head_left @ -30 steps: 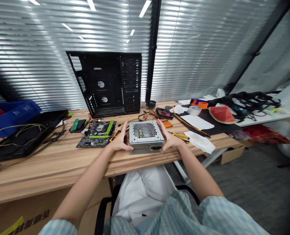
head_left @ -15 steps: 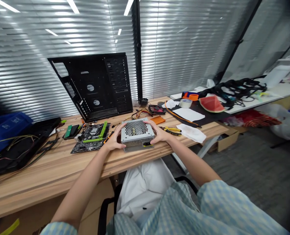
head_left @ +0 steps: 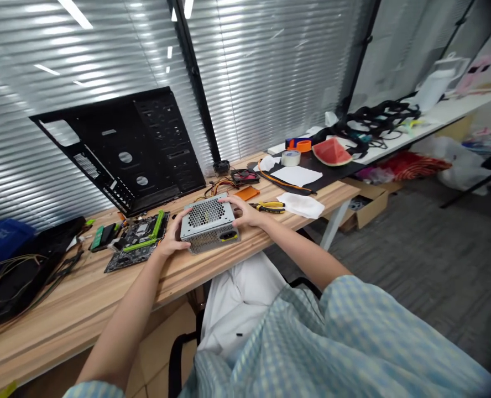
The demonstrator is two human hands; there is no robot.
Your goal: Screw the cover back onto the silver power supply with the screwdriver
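Observation:
A grey metal computer power supply (head_left: 208,224) with a honeycomb vent on top sits near the front edge of the wooden table. My left hand (head_left: 173,235) grips its left side, and my right hand (head_left: 244,212) grips the right side near the power socket. Colored cables (head_left: 219,185) spread out behind it. To the left lies a motherboard (head_left: 140,240) with bright green slots, close to my left hand. Yellow-and-black pliers (head_left: 270,207) rest to the right of my right hand.
An open black computer case (head_left: 125,149) stands at the back against the blinds. A red-edged fan (head_left: 244,176), an orange piece (head_left: 247,192) and white paper (head_left: 301,205) lie behind and right. A black panel (head_left: 30,271) with cables occupies the left.
My view has turned to the right and tilted, so the scene sits further left. Both hands keep their hold on the power supply, whose socket shows more clearly.

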